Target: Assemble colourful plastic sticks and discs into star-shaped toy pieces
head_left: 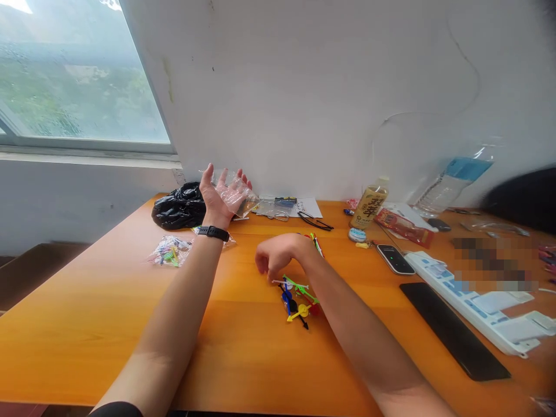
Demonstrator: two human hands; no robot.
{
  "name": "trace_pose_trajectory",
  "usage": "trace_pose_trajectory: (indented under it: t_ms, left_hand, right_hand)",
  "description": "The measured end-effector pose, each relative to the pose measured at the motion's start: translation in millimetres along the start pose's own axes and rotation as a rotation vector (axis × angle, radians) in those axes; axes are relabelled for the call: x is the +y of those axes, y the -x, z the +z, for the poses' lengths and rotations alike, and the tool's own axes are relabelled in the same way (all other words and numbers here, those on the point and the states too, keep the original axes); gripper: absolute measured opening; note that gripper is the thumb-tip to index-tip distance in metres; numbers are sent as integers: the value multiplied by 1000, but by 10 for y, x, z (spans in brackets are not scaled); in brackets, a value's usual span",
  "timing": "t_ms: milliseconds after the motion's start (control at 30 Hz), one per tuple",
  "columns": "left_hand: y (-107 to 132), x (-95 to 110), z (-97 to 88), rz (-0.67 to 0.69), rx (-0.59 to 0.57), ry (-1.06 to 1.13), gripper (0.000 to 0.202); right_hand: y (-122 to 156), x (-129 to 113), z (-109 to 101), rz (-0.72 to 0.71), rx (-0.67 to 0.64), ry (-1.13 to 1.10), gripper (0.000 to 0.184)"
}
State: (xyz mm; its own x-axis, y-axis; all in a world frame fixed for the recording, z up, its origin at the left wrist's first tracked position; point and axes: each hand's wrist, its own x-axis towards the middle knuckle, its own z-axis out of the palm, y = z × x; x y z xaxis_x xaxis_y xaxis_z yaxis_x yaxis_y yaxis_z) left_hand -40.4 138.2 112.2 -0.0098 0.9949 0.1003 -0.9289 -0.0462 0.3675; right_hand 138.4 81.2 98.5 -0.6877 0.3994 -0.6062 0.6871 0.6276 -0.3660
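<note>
My left hand is raised palm up over the far side of the orange table. A small clear plastic bag lies across its spread fingers. A black band is on that wrist. My right hand hangs knuckles up, its fingers curled down in a pinch just above a small pile of colourful plastic picks. What the fingertips hold, if anything, is hidden. More picks poke out behind my right wrist.
A filled clear bag of picks lies left of my left arm, a black plastic bag behind it. Glasses, a drink bottle, a phone, a white power strip and a black pad sit to the right.
</note>
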Motion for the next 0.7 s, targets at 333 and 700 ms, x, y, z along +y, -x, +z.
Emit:
trace_pose_trajectory:
  t_ms: [333, 700]
  left_hand:
    - [8, -46, -31, -26, -50, 37, 66]
    - [-46, -123, -110, -88, 59, 132, 71]
  right_hand:
    - [-199, 224, 47, -51, -128, -116, 32]
    - [368, 334, -183, -390, 508, -419, 11]
